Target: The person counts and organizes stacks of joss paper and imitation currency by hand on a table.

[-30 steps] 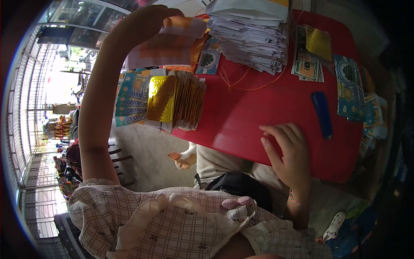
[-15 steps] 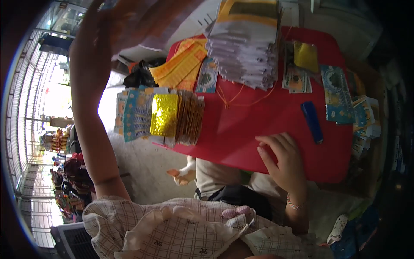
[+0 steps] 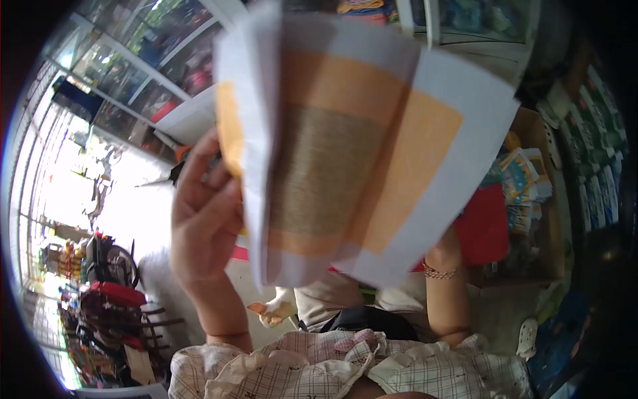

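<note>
Close in front of the camera is a large white sheet of joss paper (image 3: 325, 179) with an orange panel and a brownish-gold square, bent into folds and slightly blurred. My left hand (image 3: 206, 206) grips its left edge, fingers curled behind and thumb against the near side. My right hand (image 3: 444, 251) is lower right, mostly covered by the sheet; only its wrist side and a woven bracelet (image 3: 438, 271) show. Behind the paper, the red table (image 3: 485, 223) appears at its right corner, the rest of its top hidden.
Right of the table stands a cardboard box (image 3: 555, 246) with bundles of printed paper (image 3: 522, 179). A small animal (image 3: 274, 310) is on the floor below the table. At left are a motorbike (image 3: 116, 266) and metal bars; glass cabinets (image 3: 156, 66) stand behind.
My left hand, blurred high up before, has come down with the joss paper, which now covers most of the tabletop. My right hand, earlier spread over the red table, is now mostly behind the sheet.
</note>
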A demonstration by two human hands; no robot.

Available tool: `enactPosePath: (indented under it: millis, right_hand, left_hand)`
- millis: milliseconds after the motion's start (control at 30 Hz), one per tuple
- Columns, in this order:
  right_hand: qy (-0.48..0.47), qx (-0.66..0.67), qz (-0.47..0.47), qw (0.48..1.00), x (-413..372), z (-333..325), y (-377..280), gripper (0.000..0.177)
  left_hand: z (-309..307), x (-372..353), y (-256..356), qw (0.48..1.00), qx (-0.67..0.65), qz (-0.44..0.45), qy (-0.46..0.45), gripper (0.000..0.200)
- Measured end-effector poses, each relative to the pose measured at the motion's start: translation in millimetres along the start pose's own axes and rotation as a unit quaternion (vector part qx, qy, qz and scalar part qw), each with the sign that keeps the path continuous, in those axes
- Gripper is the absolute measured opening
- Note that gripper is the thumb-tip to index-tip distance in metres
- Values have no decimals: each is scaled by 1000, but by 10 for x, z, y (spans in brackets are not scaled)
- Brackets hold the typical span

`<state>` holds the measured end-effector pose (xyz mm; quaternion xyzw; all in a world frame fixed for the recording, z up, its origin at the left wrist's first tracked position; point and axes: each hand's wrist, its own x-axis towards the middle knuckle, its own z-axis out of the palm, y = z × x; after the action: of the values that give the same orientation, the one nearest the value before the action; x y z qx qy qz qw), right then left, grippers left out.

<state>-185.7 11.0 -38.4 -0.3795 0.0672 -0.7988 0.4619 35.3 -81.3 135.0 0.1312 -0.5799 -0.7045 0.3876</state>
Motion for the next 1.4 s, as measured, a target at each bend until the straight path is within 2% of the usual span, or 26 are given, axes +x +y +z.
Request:
enactPosePath:
  millis: [67,233,300,333,367,433,533,633,767,833,933,1033,1133,1267,1400]
  right_hand:
    - [13,-6,-6,1000,-18,40,-77,41]
    - [62,45,38,996,-142,101,-261,41]
    - [123,-10,115,986,-86,110,-394,44]
    - [177,-96,127,971,-83,205,-454,43]
    - [184,-99,127,970,-85,208,-459,43]
    - [222,-253,136,932,-77,188,-471,43]
    - [269,-302,111,908,-47,234,-440,36]
    - [268,-324,95,902,-13,239,-406,34]
    - [254,-351,102,895,18,272,-435,31]
    - [196,-380,21,904,53,318,-439,32]
    - [168,-392,30,904,93,363,-442,35]
    - [177,-393,76,899,63,294,-367,36]
    - [162,-418,70,891,56,228,-308,36]
    - [179,-409,91,890,27,205,-296,35]
    - [203,-426,46,881,100,253,-182,34]
  left_hand:
    - [100,30,-200,998,-13,-45,43,54]
    - [170,83,-628,992,-54,-112,31,47]
    - [185,98,-756,989,-43,-137,19,46]
    - [210,93,-796,986,-40,-159,24,45]
    - [214,88,-848,985,-44,-164,21,45]
    - [211,73,-964,985,25,-173,-7,46]
    - [271,91,-1088,985,15,-173,-22,47]
    - [294,119,-1191,986,-14,-166,-12,45]
    - [202,144,-1303,987,54,-152,-25,35]
    - [189,155,-1312,987,77,-136,-30,32]
    - [178,167,-1308,990,75,-115,-15,30]
    - [78,195,-1461,990,103,-98,-21,34]
    - [14,180,-1568,992,82,-92,-16,44]
    - [22,171,-1539,993,95,-69,-12,41]
    - [56,162,-1560,993,95,-66,6,37]
